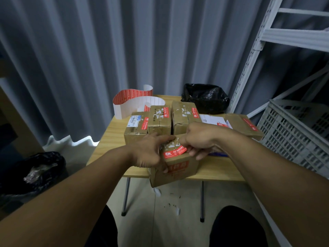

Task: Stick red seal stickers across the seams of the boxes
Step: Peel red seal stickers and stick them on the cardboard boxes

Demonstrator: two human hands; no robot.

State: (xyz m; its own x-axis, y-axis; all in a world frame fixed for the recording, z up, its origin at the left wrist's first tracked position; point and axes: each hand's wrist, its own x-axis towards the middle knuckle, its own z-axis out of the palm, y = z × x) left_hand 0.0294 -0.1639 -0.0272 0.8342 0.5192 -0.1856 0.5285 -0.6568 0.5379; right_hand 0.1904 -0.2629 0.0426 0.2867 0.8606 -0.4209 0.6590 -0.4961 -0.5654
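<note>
Frame centre: left hand [148, 152] curls fingers round a box [177, 173] at the desk [106, 138] edge; right hand [199, 138] pinches the sticker [175, 152] atop it.

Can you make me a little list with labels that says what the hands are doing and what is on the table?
left hand: grips the left side of the near box
right hand: fingers curled on the right end of the red sticker
red sticker: lies across the near box's top
near box: at the front edge of the table
other boxes: behind it, with red stickers on them
sticker strip: curled, back left of the table
black bag: back right of the table
</note>
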